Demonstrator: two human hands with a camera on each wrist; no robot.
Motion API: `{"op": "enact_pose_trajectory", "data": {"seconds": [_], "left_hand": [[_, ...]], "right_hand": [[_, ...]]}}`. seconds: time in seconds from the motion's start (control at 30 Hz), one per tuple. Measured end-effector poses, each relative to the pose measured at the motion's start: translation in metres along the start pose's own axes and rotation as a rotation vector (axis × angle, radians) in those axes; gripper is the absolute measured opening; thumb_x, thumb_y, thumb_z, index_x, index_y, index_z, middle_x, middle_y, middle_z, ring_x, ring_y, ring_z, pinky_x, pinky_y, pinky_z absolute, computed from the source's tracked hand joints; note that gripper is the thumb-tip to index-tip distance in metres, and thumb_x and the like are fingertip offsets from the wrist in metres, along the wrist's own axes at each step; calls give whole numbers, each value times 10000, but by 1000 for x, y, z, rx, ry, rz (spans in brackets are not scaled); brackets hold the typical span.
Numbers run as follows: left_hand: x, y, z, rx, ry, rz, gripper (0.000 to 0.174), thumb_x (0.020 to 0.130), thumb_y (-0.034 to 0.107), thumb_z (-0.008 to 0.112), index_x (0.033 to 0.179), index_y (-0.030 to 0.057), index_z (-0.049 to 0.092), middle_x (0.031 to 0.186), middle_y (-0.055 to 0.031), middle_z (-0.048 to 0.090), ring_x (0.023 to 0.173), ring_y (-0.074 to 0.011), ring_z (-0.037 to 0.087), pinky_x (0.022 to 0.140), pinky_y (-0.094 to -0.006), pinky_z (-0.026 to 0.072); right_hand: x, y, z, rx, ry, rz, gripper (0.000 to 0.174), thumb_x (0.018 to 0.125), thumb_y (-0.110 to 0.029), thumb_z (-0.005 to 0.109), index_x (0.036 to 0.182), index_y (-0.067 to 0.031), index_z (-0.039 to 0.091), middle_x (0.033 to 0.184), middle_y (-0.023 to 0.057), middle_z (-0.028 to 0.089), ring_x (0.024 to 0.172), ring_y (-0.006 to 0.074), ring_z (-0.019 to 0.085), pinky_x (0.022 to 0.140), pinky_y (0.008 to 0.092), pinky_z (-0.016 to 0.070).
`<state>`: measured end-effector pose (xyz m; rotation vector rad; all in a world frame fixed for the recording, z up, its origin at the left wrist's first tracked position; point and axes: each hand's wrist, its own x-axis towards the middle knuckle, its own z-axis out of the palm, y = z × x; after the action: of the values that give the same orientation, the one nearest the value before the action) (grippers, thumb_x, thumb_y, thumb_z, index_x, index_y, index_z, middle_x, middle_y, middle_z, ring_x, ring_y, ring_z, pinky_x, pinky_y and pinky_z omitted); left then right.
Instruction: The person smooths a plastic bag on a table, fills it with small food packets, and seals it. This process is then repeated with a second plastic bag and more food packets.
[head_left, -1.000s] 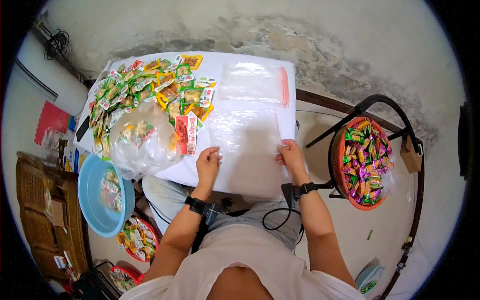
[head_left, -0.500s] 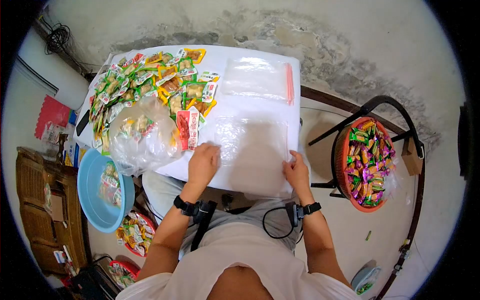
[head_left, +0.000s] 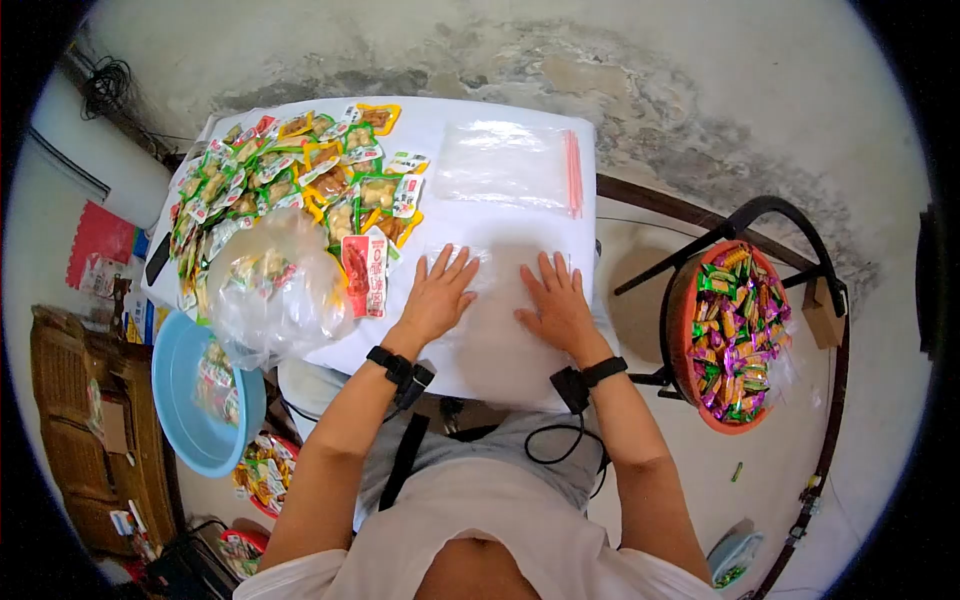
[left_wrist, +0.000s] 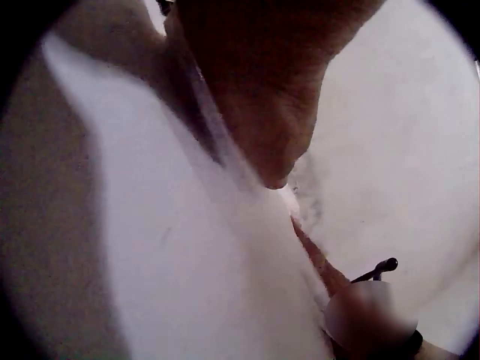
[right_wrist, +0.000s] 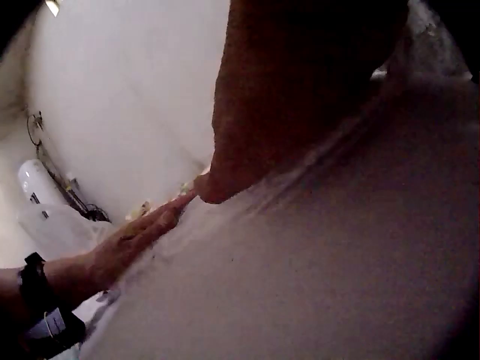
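Both hands lie palm down with fingers spread on a clear plastic bag [head_left: 500, 340] near the table's front edge. The left hand [head_left: 438, 298] covers the bag's left side, and the right hand [head_left: 560, 308] its upper right side. Neither holds anything. In the left wrist view the left hand [left_wrist: 255, 82] rests along the white surface; in the right wrist view the right hand [right_wrist: 292, 90] does likewise. A stack of clear bags with red edges [head_left: 505, 168] lies further back. Left of the left hand is a red and white packet [head_left: 364, 275].
A heap of snack packets [head_left: 260, 175] and a filled clear bag [head_left: 280, 290] cover the table's left part. A blue basin [head_left: 175, 400] stands at lower left. On a chair at right sits a red basket of wrapped sweets [head_left: 735, 335].
Both hands have moved up and inward over the front bag, and their fingers, bent before, are now spread flat. The stack at the back has stayed in place.
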<state>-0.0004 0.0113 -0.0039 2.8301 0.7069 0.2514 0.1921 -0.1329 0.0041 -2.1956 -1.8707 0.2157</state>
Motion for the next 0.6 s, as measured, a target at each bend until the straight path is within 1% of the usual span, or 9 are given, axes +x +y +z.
{"op": "enact_pose_trajectory", "data": {"seconds": [0.03, 0.07, 0.1, 0.13, 0.27, 0.4, 0.5, 0.57, 0.6], "left_hand": [[1, -1, 1, -2, -4, 1, 526, 863, 250, 565, 1349, 135, 405, 1448, -104, 315, 1359, -315, 229, 1041, -575, 224], [1, -1, 1, 13, -13, -38, 551, 861, 293, 564, 1362, 143, 389, 1458, -107, 293, 1363, -323, 211, 1043, -579, 215], [0, -1, 2, 27, -25, -79, 579, 860, 335, 562, 1375, 151, 373, 1468, -110, 270, 1367, -331, 194, 1044, -584, 206], [1, -3, 0, 34, -51, -105, 636, 837, 401, 578, 1384, 159, 361, 1476, -126, 241, 1370, -359, 164, 1042, -592, 199], [0, -7, -3, 46, -36, -143, 692, 812, 461, 592, 1389, 165, 351, 1474, -144, 236, 1367, -383, 151, 1033, -609, 193], [-3, -5, -2, 80, -38, -137, 706, 812, 463, 592, 1391, 147, 342, 1474, -141, 235, 1365, -383, 158, 1031, -610, 196], [1, 9, -10, 105, -21, -178, 712, 808, 457, 595, 1390, 136, 339, 1474, -141, 232, 1362, -379, 166, 1029, -614, 199], [-5, 30, -15, 64, -13, -72, 710, 807, 447, 596, 1384, 119, 346, 1473, -141, 232, 1360, -372, 178, 1033, -612, 189], [-8, 37, -11, 35, -8, -33, 702, 805, 438, 598, 1380, 116, 355, 1472, -143, 234, 1365, -362, 167, 1034, -614, 184]], "right_hand": [[0, 1, 1, -24, -39, 28, 712, 796, -477, 589, 1388, -153, 360, 1470, 181, 215, 1366, 396, 137, 1056, 591, 160], [2, 3, 1, -23, -43, 32, 712, 796, -477, 589, 1388, -153, 360, 1470, 181, 215, 1366, 396, 137, 1056, 591, 160], [2, 4, 1, -40, -58, 56, 757, 774, -516, 596, 1395, -160, 349, 1480, 177, 192, 1369, 401, 111, 1058, 596, 143], [1, 4, 2, -55, -76, 79, 802, 751, -555, 603, 1402, -168, 339, 1489, 173, 169, 1373, 407, 85, 1060, 600, 125], [2, 3, 3, -63, -65, 106, 845, 731, -578, 609, 1409, -160, 327, 1494, 174, 152, 1372, 415, 70, 1055, 611, 116], [0, 2, -1, -47, -39, 82, 872, 716, -588, 618, 1404, -137, 331, 1492, 185, 150, 1373, 414, 59, 1044, 630, 109], [-2, -2, -2, -52, 6, 69, 859, 722, -580, 616, 1399, -127, 341, 1493, 187, 145, 1371, 423, 56, 1033, 644, 114], [-5, -9, -3, -51, 37, 52, 847, 729, -574, 613, 1396, -125, 346, 1493, 188, 143, 1370, 429, 54, 1028, 651, 118], [-8, -18, -3, -35, 15, -4, 829, 737, -567, 607, 1392, -127, 354, 1491, 190, 145, 1369, 432, 57, 1024, 655, 123]]}}
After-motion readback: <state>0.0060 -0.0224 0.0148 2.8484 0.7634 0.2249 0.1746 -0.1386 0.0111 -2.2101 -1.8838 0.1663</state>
